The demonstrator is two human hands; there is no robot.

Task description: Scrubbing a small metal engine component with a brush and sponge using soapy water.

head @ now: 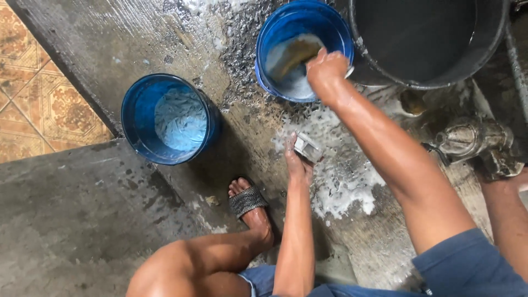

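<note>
Dipping right hand [325, 69] in bucket [275, 33], fingers hidden, left hand [297, 165] gripping blurred metal piece [308, 146]

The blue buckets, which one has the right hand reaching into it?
The upper blue bucket beside the big dark tub; the right hand dips inside. The other blue bucket stands alone.

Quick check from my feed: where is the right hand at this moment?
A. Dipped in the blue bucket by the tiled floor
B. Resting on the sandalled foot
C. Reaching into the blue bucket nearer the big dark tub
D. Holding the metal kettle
C: the right hand is over the rim of the blue bucket beside the big dark tub, inside it, while the left hand holds a small metal piece on the soapy concrete.
</note>
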